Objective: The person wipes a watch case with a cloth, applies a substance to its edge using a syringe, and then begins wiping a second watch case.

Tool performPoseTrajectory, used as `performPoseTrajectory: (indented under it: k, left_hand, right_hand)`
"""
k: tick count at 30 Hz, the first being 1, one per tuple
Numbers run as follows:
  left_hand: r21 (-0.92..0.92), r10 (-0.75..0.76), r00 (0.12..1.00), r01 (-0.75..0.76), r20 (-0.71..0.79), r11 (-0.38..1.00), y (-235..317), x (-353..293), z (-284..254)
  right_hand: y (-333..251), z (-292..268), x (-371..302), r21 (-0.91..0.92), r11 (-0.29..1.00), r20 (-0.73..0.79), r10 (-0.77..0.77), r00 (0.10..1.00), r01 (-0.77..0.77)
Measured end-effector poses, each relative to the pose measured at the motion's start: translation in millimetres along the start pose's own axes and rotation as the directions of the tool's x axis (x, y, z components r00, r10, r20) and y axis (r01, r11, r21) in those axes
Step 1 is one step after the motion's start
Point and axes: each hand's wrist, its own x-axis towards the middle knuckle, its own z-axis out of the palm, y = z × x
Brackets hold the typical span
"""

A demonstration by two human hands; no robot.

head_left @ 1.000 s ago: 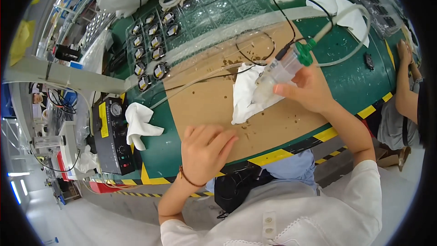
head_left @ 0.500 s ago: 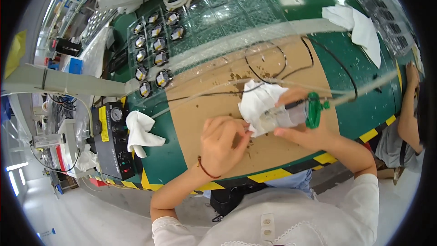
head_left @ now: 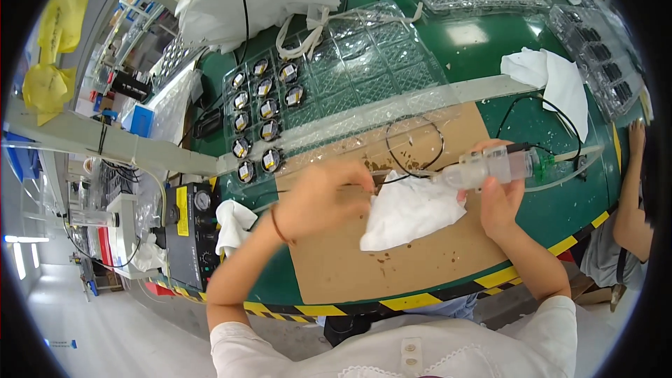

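Head view | drawing clear barrel [head_left: 483, 166] toward counter's [head_left: 567, 210] right edge, clamped in right hand's [head_left: 498, 211] fingers | moving left hand [head_left: 316, 197], finger state unclear | exposing cloth [head_left: 413, 213]

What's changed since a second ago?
The left hand, blurred now, has moved forward over the cardboard sheet. The right hand still holds the clear green-capped barrel, whose tip swung from lower left to left. The tray and its round black parts stayed put.

1 clear barrel [head_left: 498, 166] (green at its right end) points left, beside a crumpled white cloth [head_left: 413, 213].
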Motion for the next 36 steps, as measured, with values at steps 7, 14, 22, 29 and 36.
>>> performPoseTrajectory:
  k: [7,14,22,29,36]
  left_hand:
    - [0.419,0.069,0.937,0.086,-0.341,0.904,-134,112,-68]
    - [0.706,-0.230,0.869,0.491,-0.437,0.510,-166,206,-83]
    - [0.667,-0.164,0.881,0.448,-0.445,0.596,-184,221,-108]
    - [0.705,0.120,0.796,0.443,-0.594,0.554,-232,165,-128]
    - [-0.915,-0.451,0.884,0.074,-0.124,0.398,-111,70,-77]
  right_hand:
    - [2,7,10,0.018,1.000,0.010,-0.015,1.000,0.015]
    - [2,3,4,0.135,0.988,0.052,0.071,0.996,-0.078]
    - [3,7,9,0.112,0.992,0.110,0.046,0.993,-0.058]
    - [4,14,13,0.078,0.995,0.154,0.055,0.987,-0.067]
    - [9,5,13,0.186,0.969,0.201,0.124,0.972,-0.163]
